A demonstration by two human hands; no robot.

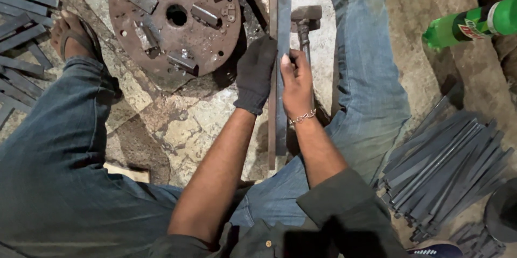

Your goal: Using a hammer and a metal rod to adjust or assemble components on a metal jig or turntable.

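Observation:
A long flat steel bar (281, 0) runs from the top of the view down between my knees. My left hand (255, 72), in a dark knit glove, grips the bar from its left side. On the bar's right edge rests my bare right hand (297, 78), with a chain bracelet at the wrist, its fingers closed on the bar. Just right of the bar a hammer (306, 21) lies on the stone floor, its handle hidden behind my right hand.
A rusty round steel plate (175, 18) with welded blocks and a centre hole lies at upper left. Piles of cut flat strips lie at right (447, 166) and far left (21, 32). A green plastic bottle (474, 24) lies at upper right. My sandalled foot (75, 37) is at left.

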